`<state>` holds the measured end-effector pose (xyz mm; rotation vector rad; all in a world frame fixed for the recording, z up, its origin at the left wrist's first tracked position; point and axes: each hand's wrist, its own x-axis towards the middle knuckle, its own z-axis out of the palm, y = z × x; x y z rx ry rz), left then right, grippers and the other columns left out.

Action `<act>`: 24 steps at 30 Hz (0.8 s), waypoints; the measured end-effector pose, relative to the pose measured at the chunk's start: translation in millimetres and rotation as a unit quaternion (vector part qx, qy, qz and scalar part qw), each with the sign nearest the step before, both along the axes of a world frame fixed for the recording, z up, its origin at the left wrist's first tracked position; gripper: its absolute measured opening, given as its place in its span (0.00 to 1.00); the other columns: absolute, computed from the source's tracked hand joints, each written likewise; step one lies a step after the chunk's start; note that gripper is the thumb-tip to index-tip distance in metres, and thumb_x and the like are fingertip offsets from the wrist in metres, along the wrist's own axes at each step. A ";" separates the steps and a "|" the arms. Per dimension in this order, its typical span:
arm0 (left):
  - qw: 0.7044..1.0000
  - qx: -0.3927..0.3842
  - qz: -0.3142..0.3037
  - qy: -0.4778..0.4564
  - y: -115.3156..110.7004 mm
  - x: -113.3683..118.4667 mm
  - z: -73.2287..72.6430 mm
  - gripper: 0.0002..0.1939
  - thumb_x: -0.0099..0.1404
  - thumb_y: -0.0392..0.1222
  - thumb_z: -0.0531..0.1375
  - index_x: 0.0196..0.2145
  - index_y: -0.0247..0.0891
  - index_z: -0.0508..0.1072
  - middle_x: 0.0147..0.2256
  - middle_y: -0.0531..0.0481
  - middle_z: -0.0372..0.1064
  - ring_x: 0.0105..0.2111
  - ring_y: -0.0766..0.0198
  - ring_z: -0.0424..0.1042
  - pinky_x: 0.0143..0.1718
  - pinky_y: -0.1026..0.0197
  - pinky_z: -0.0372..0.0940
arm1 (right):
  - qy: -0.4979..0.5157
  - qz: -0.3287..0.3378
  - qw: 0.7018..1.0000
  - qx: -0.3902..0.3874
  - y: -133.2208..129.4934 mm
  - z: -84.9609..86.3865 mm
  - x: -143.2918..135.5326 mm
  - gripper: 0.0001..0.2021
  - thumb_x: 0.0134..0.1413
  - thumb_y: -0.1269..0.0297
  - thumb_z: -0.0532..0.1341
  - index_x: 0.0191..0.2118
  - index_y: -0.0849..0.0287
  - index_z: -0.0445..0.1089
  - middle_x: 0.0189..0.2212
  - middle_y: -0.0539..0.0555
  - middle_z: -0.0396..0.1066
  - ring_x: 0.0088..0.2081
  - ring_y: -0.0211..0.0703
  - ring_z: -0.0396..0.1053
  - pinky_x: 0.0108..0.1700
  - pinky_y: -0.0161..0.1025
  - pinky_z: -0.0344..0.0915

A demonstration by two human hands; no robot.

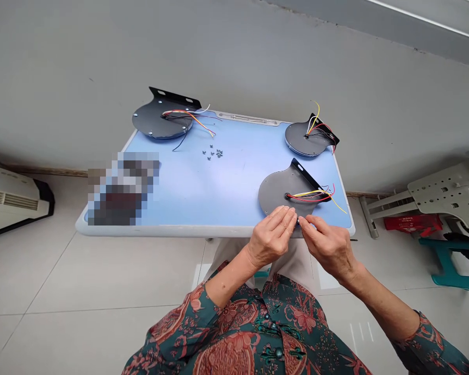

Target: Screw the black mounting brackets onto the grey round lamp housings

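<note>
Close to the table's front edge lies a round dark-grey disc unit (275, 188) with a black slotted bracket and red, yellow, white and dark wires. My left hand (271, 235) has its fingers pressed together over the disc's near rim; its thumb is hidden. Beside it, my right hand (328, 240) is closed in a pinch at the same rim. A tiny shiny bit shows at its fingertips, too small to name. Several small screws (219, 153) lie loose in the middle of the table.
The light-blue table (195, 192) has a pale raised border. Two similar wired disc units stand at its back left (156, 121) and back right (303, 139). A blurred-out dark item (121, 200) lies at front left. A wall rises behind; a teal stool (449, 263) stands at right.
</note>
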<state>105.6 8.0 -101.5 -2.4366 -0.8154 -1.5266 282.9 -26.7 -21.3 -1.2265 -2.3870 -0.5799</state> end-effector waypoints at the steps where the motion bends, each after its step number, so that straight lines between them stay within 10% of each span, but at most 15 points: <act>1: 1.000 0.008 0.005 -0.001 0.1 0.3 1.4 0.22 0.71 0.26 0.50 0.58 0.25 0.74 0.52 0.34 0.79 0.60 0.51 0.74 0.59 0.46 0.76 | -0.010 0.002 1.000 -0.002 -0.7 -1.2 1.0 0.14 0.66 0.77 0.57 0.46 0.59 0.79 0.38 0.56 0.83 0.26 0.33 0.73 0.27 0.35 0.60; 24: 1.000 -0.018 -0.005 0.000 -0.5 0.1 -2.0 0.23 0.72 0.27 0.50 0.61 0.28 0.72 0.54 0.34 0.78 0.61 0.51 0.73 0.61 0.45 0.74 | 0.196 -0.025 0.969 -0.150 5.5 8.4 -6.1 0.11 0.68 0.68 0.61 0.33 0.57 0.77 0.31 0.52 0.78 0.26 0.34 0.68 0.30 0.32 0.63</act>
